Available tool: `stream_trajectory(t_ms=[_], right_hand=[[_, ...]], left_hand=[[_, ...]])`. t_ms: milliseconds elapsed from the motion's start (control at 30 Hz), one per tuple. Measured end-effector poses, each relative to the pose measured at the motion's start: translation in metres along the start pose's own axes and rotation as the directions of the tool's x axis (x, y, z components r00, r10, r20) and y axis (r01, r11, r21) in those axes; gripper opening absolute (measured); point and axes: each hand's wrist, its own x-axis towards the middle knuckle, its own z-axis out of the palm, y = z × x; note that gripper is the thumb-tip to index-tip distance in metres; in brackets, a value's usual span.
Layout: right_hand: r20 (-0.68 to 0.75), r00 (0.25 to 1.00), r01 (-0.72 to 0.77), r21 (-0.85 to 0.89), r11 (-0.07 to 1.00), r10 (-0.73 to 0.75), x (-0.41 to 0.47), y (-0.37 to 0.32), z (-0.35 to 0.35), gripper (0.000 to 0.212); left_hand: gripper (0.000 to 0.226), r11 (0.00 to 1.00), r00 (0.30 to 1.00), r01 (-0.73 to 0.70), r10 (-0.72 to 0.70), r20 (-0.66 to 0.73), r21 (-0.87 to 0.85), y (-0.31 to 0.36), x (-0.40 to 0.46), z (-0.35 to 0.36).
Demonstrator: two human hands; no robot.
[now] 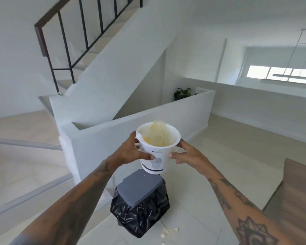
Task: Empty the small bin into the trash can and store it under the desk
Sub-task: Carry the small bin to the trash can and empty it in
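Observation:
I hold a small white bin (156,156) upright in the air with both hands. My left hand (133,150) grips its left side and my right hand (185,153) grips its right side. Crumpled yellowish trash (157,136) fills the bin up to its rim. Directly below the bin, on the floor, stands the trash can (140,202). It has a closed grey lid (139,187) and a black bag draped over its sides.
A low white half wall (148,121) runs behind the trash can, with a staircase and dark railing (64,41) beyond. A wooden desk surface (297,190) sits at the right. Small white scraps (168,233) lie on the tiled floor near the can.

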Motion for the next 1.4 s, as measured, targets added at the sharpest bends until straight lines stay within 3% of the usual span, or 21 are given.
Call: stream_trajectory(t_ms=[133, 200, 300, 467, 567, 733, 933, 1133, 1400], right_hand=[[0.139, 0.982, -0.156, 0.234, 0.96, 0.126, 0.057, 0.006, 0.004, 0.042], [0.155, 0.971, -0.227, 0.337, 0.913, 0.185, 0.086, 0.013, 0.001, 0.048], [0.145, 0.963, -0.263, 0.309, 0.914, 0.228, 0.129, 0.027, -0.003, 0.058], [-0.024, 0.956, -0.281, 0.212, 0.936, 0.292, 0.225, 0.078, -0.018, 0.041], [-0.085, 0.928, -0.336, 0.238, 0.911, 0.364, 0.287, 0.13, -0.031, 0.025], [-0.08, 0.87, -0.443, 0.308, 0.842, 0.487, 0.355, 0.236, -0.038, 0.03], [-0.069, 0.851, -0.441, 0.444, 0.78, 0.52, 0.399, 0.352, -0.028, 0.023], [-0.068, 0.803, -0.458, 0.566, 0.686, 0.592, 0.423, 0.435, -0.015, 0.051], [-0.164, 0.791, -0.491, 0.405, 0.772, 0.589, 0.425, 0.492, -0.004, 0.045]], left_hand=[[0.114, 0.999, 0.998, 0.032, -0.033, -0.044, -0.014, -0.034, 0.017, -0.025], [0.115, 0.999, 0.998, 0.047, -0.047, -0.05, -0.01, -0.051, 0.034, -0.029], [0.121, 0.997, 0.996, 0.073, -0.073, -0.054, -0.007, -0.076, 0.068, -0.026], [0.122, 0.992, 0.99, 0.113, -0.117, -0.074, -0.058, -0.136, 0.155, 0.004], [0.121, 0.976, 0.979, 0.169, -0.183, -0.093, -0.138, -0.182, 0.211, 0.037], [0.115, 0.927, 0.95, 0.272, -0.301, -0.08, -0.258, -0.268, 0.274, 0.101], [0.112, 0.883, 0.913, 0.347, -0.395, -0.101, -0.316, -0.368, 0.32, 0.155], [0.112, 0.877, 0.902, 0.371, -0.418, -0.105, -0.305, -0.443, 0.34, 0.199], [0.098, 0.832, 0.863, 0.451, -0.498, -0.078, -0.324, -0.491, 0.318, 0.239]])
